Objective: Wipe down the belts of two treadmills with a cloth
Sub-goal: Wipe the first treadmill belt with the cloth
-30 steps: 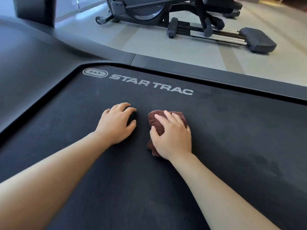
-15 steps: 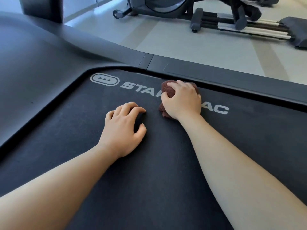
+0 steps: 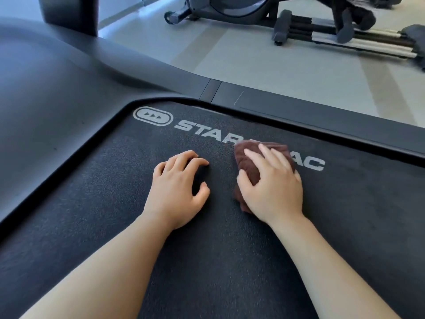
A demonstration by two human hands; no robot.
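Hands (image 3: 177, 192) on belt (image 3: 207, 261), right (image 3: 273, 187) atop cloth (image 3: 247, 162)

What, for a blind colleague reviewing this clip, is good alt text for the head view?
A right hand holds a dark brown cloth down on a black treadmill belt, covering part of its white STAR TRAC lettering. The left hand rests beside it, fingers curled, empty. Another exercise machine stands on the floor beyond.
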